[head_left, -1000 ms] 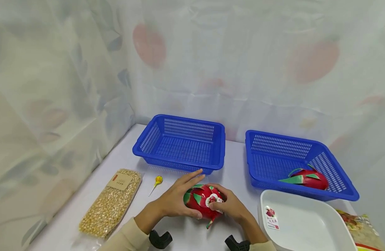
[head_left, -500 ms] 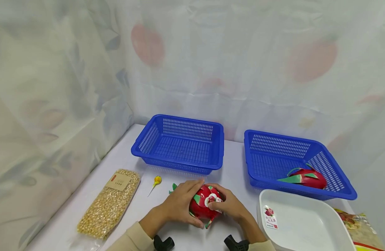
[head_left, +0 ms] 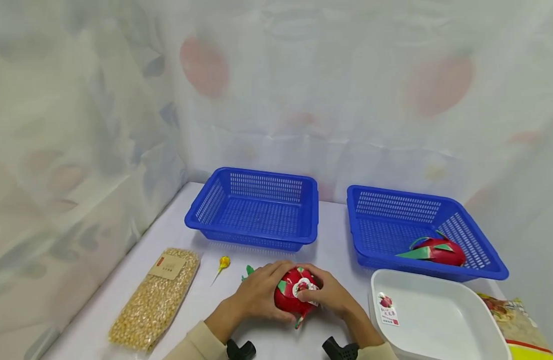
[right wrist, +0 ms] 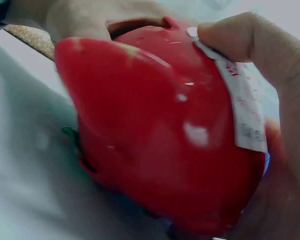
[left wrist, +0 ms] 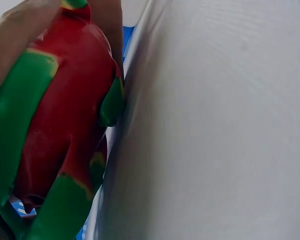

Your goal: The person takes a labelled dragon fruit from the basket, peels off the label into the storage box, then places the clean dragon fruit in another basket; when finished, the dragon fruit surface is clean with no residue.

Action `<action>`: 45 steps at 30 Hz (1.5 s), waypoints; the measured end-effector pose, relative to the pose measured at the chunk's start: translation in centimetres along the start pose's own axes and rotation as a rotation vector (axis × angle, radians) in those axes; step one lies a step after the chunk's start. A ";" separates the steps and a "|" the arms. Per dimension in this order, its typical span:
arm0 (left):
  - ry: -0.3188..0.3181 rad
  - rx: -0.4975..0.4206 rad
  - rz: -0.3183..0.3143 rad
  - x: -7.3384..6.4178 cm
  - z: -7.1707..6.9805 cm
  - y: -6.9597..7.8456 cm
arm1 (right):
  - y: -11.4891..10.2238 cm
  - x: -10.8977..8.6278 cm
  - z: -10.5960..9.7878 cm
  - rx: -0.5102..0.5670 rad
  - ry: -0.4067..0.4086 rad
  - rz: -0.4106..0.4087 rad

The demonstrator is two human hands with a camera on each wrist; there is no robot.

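A red dragon fruit with green scales lies on the white table between my two hands. My left hand grips it from the left, its fingers over the top and the thumb low on the near side. Around its right end curl the fingers of my right hand, and that thumb presses on the white label. In the right wrist view the label hangs down the fruit's glossy red skin. Long green scales show in the left wrist view. Part of the fruit is hidden under my left hand.
Behind stands a blue basket. Another blue basket at right holds a second dragon fruit. A white tray with a label, a food packet, a bag of corn kernels and a lollipop lie around.
My left hand has slid right and closed further over the dragon fruit, uncovering green scale tips at its left end. The right hand keeps its hold. The head view has shifted slightly.
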State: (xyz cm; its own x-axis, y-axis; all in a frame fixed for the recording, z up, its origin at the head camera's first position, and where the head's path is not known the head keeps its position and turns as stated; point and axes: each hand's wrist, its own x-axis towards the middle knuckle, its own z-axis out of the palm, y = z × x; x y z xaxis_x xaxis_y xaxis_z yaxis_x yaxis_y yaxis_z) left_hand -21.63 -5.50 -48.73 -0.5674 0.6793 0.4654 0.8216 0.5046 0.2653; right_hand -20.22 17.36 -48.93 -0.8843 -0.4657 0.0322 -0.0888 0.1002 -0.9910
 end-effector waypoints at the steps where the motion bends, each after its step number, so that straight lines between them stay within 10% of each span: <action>1: 0.001 -0.011 -0.014 -0.1 0.1 0.0 | -0.2 -0.1 0.0 -0.011 0.000 0.004; 13: -0.002 -0.024 -0.078 -0.2 0.1 0.3 | -4.2 -0.5 -0.6 -0.213 0.011 -0.205; 22: 0.000 0.004 -0.077 0.2 -0.2 0.2 | -5.9 0.8 -1.4 -0.432 -0.089 -0.169; 36: -0.027 -0.009 -0.103 0.1 -0.3 0.4 | -5.9 1.7 -1.3 -0.407 -0.205 -0.264; 45: -0.028 -0.018 -0.119 0.0 -0.3 0.7 | -5.7 -0.5 -2.3 -0.261 -0.117 -0.438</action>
State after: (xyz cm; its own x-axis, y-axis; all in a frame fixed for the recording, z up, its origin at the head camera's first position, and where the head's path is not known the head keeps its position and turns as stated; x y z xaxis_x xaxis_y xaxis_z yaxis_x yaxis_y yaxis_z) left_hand -21.03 -5.25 -48.31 -0.6618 0.6301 0.4063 0.7493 0.5727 0.3325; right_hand -20.30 19.09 -43.04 -0.6830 -0.6067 0.4068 -0.5634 0.0831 -0.8220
